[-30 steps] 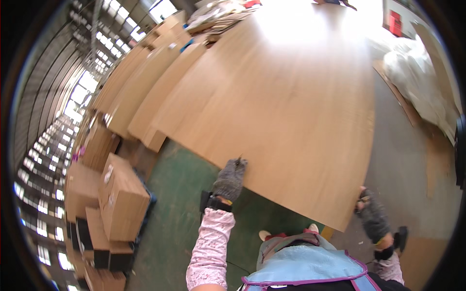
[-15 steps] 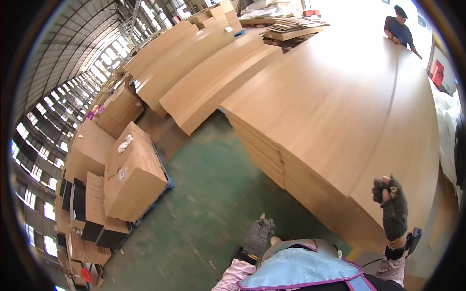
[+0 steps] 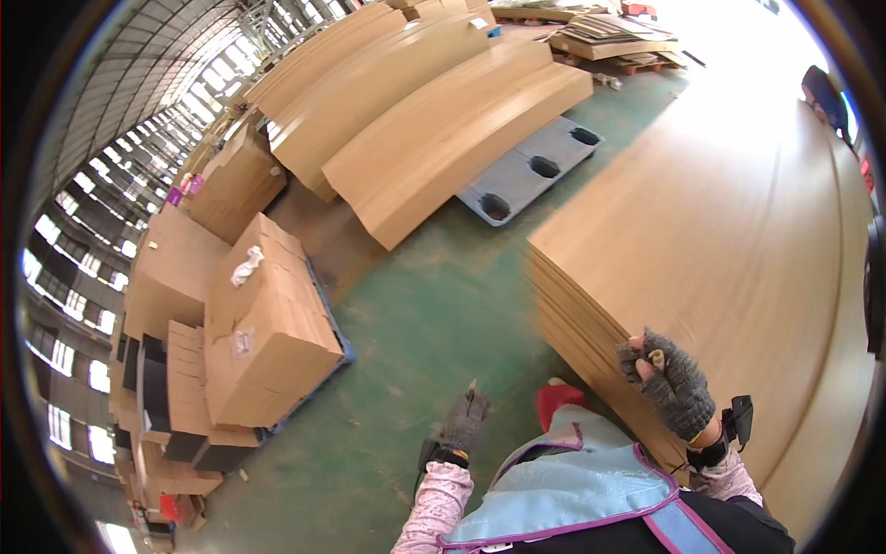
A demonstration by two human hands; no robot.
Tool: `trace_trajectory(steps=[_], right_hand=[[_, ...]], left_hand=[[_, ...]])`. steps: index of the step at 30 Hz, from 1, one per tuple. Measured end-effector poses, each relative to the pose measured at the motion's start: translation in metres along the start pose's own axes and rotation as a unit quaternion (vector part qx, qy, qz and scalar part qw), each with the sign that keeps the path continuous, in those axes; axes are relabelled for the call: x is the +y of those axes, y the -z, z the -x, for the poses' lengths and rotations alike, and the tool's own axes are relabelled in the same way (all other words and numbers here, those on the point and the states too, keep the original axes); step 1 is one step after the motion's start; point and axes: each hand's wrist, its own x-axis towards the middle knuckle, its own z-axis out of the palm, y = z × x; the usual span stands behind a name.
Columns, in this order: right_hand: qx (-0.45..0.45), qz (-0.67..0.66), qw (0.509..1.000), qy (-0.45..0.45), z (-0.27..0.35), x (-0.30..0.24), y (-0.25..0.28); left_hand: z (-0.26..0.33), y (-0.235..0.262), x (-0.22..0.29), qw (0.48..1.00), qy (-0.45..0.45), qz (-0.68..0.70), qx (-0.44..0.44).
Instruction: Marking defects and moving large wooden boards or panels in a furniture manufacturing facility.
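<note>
1. At the near corner of the tall stack of thin wooden sheets (image 3: pixel 738 249), the right hand (image 3: pixel 669 380) is resting in a grey knitted fingerless glove, its bare fingertips curling in against the top sheet's edge; whether it is pinching that sheet cannot be told.
2. The stack is showing a smooth, pale tan face and a finely layered side where the sheet edges are lining up.
3. The left hand (image 3: pixel 465 420), in a matching knit glove, is hanging free over the green concrete floor (image 3: pixel 415 314), fingers loosely together and gripping nothing.
4. Left of it, brown cardboard boxes (image 3: pixel 263 323) are sitting in a blocky pile on a pallet.
5. Farther off, long veneer stacks (image 3: pixel 443 138) are lying beside a grey plastic pallet (image 3: pixel 531 171) with oval holes.
</note>
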Motion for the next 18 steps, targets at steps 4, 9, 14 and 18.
trace_trajectory(steps=[4,9,14,18], right_hand=[[-0.092,0.051,0.993,-0.054,-0.108,-0.002,-0.066],[-0.162,0.038,0.979,-0.118,-0.202,-0.004,-0.11],[-0.098,-0.016,0.982,-0.158,-0.278,0.054,-0.183],[-0.088,-0.074,0.982,-0.153,-0.351,0.083,-0.262]], left_hand=[[0.035,0.088,-0.15,0.91,0.221,-0.35,-0.028],[0.157,0.128,-0.242,0.842,0.273,-0.443,-0.142],[0.113,0.123,-0.237,0.83,0.494,-0.256,-0.037],[0.015,0.184,-0.261,0.847,0.479,-0.232,0.006]])
